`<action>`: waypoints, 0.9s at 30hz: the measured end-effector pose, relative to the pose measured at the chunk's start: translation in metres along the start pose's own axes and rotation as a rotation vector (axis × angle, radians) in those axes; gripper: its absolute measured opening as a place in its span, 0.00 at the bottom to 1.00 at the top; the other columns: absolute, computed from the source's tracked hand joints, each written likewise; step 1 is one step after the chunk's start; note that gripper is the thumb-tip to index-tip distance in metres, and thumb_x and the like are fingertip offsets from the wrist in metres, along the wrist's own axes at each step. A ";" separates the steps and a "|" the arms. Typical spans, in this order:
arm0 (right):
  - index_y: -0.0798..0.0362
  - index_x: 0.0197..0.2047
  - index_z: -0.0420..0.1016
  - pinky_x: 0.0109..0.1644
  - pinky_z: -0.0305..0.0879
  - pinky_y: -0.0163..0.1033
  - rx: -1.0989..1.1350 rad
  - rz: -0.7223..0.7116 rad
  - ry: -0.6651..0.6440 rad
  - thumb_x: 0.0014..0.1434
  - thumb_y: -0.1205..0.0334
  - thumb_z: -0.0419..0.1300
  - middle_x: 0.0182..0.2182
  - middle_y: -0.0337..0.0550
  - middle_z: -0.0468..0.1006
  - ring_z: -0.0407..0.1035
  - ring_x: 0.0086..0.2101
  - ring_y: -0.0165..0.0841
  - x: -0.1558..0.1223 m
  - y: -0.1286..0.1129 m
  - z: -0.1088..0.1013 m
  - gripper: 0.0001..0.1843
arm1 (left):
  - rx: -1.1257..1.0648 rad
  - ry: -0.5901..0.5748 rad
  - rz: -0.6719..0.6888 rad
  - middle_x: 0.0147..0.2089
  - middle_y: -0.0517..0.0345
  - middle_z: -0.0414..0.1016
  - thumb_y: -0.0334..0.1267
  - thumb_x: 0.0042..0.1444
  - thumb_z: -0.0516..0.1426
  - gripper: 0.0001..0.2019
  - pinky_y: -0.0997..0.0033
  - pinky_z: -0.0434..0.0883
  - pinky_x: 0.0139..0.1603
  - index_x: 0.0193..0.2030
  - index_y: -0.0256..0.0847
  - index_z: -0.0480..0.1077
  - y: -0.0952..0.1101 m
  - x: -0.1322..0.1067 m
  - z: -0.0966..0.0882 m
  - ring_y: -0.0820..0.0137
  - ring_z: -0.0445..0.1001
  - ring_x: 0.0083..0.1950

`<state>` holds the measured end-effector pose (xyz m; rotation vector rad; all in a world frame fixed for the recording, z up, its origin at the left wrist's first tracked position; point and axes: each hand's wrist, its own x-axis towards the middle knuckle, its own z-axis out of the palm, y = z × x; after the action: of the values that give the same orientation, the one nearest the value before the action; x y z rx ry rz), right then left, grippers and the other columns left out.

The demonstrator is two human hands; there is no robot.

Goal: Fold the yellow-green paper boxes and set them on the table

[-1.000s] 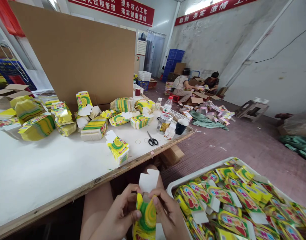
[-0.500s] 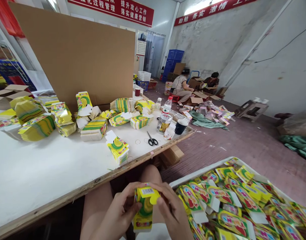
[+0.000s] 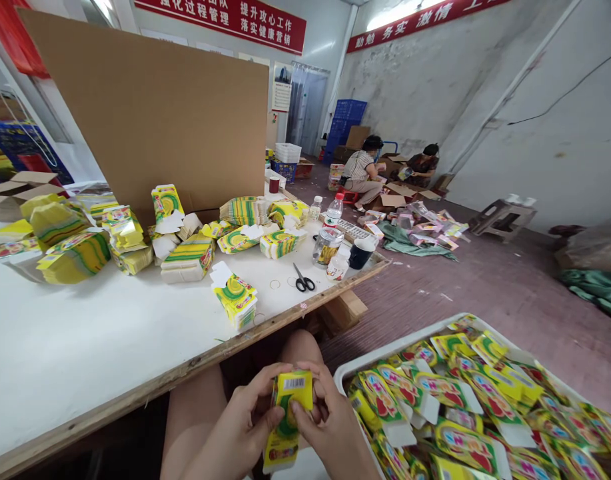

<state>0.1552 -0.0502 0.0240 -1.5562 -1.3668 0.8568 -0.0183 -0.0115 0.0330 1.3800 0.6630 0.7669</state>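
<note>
Holding a small yellow-and-green carton (image 3: 281, 448) low over the lap, the left hand (image 3: 242, 419) and right hand (image 3: 332, 415) both have it at once, just out from the near edge of the counter (image 3: 125, 333). The left grip is closed around one side, thumb across the front and fingers near the top; the right grip is closed on the other side, its thumb on the front just below a flap (image 3: 294, 384) printed with a barcode. The carton tilts slightly, its lower end toward the bottom left. To the right, near the right hand, a white tray (image 3: 400, 348) is heaped with similar cartons (image 3: 465, 445), many with white flaps sticking out. On the counter ahead, a short stack of flattened cartons (image 3: 234, 293) lies close to the edge, with black-handled scissors (image 3: 304, 279) to its right. Past those, a clear jar (image 3: 328, 247), a red-capped bottle (image 3: 334, 212) and a dark mug (image 3: 361, 253) stand near the corner. More flattened bundles (image 3: 188, 259) spread along in front of a large cardboard sheet (image 3: 155, 113). Farther off, two people (image 3: 361, 167) sit low among open boxes.
</note>
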 end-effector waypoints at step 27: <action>0.46 0.43 0.77 0.50 0.58 0.56 -0.598 -0.206 0.511 0.57 0.45 0.60 0.43 0.50 0.75 0.67 0.45 0.50 -0.001 0.016 -0.086 0.17 | 0.932 0.625 0.303 0.74 0.39 0.53 0.41 0.61 0.57 0.35 0.39 0.53 0.71 0.72 0.38 0.50 -0.016 0.059 -0.073 0.51 0.49 0.75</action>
<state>0.2393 -0.0659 0.0418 -1.8598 -1.4212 -0.1078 -0.0402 0.0789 0.0122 2.1297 1.4391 1.2317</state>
